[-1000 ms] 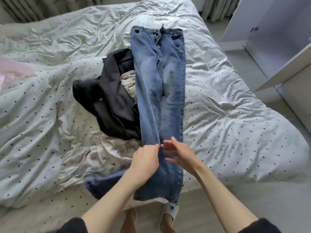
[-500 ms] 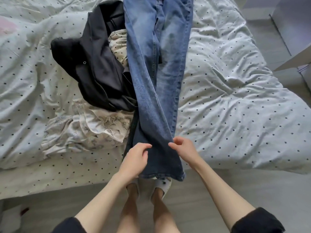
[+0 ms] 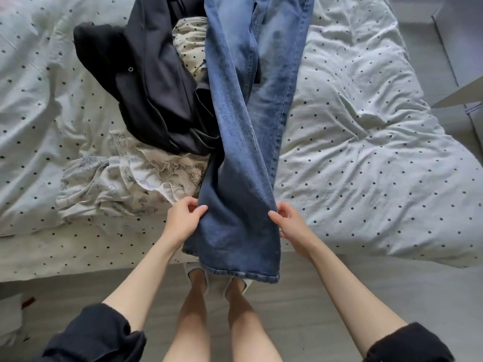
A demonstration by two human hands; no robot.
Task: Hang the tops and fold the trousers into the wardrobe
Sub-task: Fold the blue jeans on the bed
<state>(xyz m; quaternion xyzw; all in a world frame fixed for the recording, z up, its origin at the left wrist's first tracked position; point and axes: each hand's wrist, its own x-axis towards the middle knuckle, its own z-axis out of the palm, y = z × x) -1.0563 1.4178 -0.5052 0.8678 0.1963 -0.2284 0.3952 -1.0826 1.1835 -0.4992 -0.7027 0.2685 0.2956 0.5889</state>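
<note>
Both hands pinched the jeans near the hem, left hand on the left edge, right hand on the right. I judged the denim heavy, limp but grippy; the jeans lay lengthwise across the bed, hems overhanging its near edge.

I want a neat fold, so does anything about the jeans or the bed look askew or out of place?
The jeans lie partly on a black top and a printed top heaped beside them, so their left side is not flat. The hems overhang the bed. Left hand and right hand pinch the edges.
</note>
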